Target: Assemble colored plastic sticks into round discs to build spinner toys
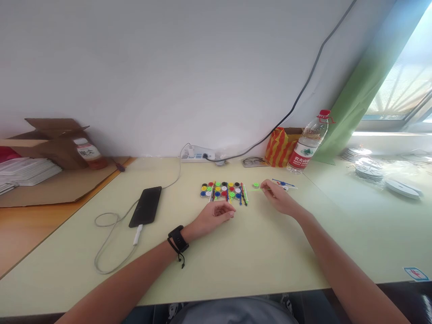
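My left hand (218, 217) rests on the table just in front of several small coloured discs (218, 189), its fingers loosely curled, thumb apart, nothing in it. The discs lie in rows, in red, yellow, green, blue, black and white. Thin coloured sticks (243, 194) lie between and beside them. My right hand (276, 196) is closed in a pinch at one end of a thin light-green stick (255, 189). A single green disc (256, 185) lies just left of its fingertips. Past that hand are a blue stick (286, 184) and other small pieces, partly hidden.
Left of the hands lies a black phone (146, 207) with a white cable (108, 238). A large water bottle (305, 146) and a striped bag (280, 146) stand at the back right. A power strip (198, 154) lies by the wall; a cardboard box (54, 148) is far left.
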### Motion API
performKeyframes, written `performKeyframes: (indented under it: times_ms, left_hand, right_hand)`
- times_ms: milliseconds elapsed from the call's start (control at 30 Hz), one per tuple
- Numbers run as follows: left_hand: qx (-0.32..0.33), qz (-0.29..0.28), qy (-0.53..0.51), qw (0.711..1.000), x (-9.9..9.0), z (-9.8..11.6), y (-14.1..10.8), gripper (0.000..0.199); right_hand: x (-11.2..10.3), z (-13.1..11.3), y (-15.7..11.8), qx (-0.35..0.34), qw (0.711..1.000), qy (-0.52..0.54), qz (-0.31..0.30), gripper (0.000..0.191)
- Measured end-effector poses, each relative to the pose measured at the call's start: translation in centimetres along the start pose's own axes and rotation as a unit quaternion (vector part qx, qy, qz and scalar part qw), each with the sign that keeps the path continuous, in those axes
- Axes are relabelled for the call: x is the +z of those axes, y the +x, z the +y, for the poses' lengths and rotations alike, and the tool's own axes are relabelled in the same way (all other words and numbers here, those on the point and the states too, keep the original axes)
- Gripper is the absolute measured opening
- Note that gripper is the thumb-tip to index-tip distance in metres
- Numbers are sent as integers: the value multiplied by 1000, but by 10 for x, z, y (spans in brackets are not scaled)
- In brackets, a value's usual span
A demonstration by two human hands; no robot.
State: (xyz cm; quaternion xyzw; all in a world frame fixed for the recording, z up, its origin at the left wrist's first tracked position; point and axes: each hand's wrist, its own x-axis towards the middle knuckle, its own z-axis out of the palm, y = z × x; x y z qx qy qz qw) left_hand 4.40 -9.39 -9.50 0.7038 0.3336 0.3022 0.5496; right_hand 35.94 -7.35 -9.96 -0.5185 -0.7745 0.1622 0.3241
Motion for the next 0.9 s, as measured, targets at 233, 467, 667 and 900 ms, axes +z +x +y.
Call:
performKeyframes:
  times_ms: [233,467,667,900]
  left_hand:
    - [3,-1,4,1000,1,2,0,32]
    - [4,-6,7,1000,0,1,0,29]
    - [4,-14,14,1000,-1,-1,-1,29]
    - [2,-19,11,1000,0,-1,-1,29]
  right_hand:
    - [4,14,5,39,989,-38,140,13]
    - [1,17,5,72,986,-78,129,13]
    - [2,12,5,67,985,-94,130,13]
    - [0,11,3,50,985,-96,132,11]
